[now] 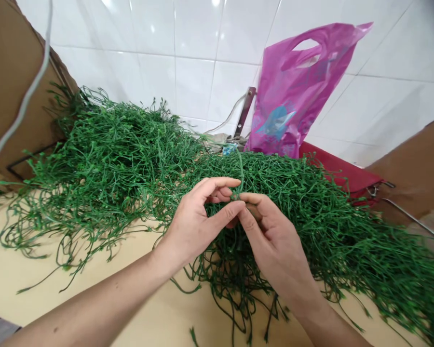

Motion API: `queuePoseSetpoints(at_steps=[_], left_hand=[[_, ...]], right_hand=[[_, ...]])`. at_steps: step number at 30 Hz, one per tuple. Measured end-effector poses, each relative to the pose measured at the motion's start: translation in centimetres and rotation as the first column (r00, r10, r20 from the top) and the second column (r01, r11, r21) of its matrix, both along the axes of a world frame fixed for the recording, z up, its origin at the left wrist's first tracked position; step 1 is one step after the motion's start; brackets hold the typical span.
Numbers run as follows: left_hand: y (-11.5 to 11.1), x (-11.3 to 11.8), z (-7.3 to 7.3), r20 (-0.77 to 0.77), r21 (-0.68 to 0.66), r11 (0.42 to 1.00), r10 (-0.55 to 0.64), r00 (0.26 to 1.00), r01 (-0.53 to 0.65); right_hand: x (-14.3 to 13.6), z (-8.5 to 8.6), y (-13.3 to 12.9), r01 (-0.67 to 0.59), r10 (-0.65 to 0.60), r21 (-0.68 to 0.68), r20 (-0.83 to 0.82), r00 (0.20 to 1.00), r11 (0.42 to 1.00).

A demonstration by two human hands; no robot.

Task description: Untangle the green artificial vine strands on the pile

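My left hand [198, 212] and my right hand [273, 236] meet over a heap of thin green plastic-looking stems [292, 193]. A single green stem [241, 166] rises from between their fingertips, pointing away from me. Thumb and fingers of my right hand pinch the stem's near end. The fingers of my left hand curl around the same spot, its thumb tip touching the right fingertips and its index finger stretched above. Just what lies between the fingertips is partly hidden. Loose stems with small branched tips hang below both hands.
Another pile of green stems [119, 144] spreads on the left of the pale tabletop [130, 289]. A pink plastic bag [292, 91] stands against the white tiled wall, beside a metal bracket [245, 112] and a red item [343, 171]. Brown cardboard [18, 82] and a white cable [29, 91] are at left.
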State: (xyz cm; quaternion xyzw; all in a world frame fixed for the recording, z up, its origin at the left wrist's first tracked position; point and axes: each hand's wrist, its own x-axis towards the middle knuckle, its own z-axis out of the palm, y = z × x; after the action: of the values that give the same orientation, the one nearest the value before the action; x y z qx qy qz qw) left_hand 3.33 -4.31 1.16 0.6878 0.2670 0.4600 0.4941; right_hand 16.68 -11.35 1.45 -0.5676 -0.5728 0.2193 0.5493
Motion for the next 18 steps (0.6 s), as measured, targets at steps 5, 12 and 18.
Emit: queuePoseSetpoints(at_steps=[5, 12, 18], left_hand=[[0.5, 0.3, -0.6, 0.103, -0.133, 0.989, -0.051, 0.993, 0.064], [1.1, 0.1, 0.0, 0.129, -0.23, 0.973, 0.046, 0.991, -0.015], [1.2, 0.0, -0.2, 0.125, -0.161, 0.987, 0.031, 0.992, -0.01]], right_hand=[[-0.2, 0.2, -0.1, 0.025, -0.023, -0.012, 0.134, 0.991, 1.0], [0.5, 0.1, 0.0, 0.101, -0.106, 0.044, 0.13, 0.986, 0.994], [1.4, -0.2, 0.2, 0.197, -0.216, 0.121, 0.177, 0.96, 0.973]])
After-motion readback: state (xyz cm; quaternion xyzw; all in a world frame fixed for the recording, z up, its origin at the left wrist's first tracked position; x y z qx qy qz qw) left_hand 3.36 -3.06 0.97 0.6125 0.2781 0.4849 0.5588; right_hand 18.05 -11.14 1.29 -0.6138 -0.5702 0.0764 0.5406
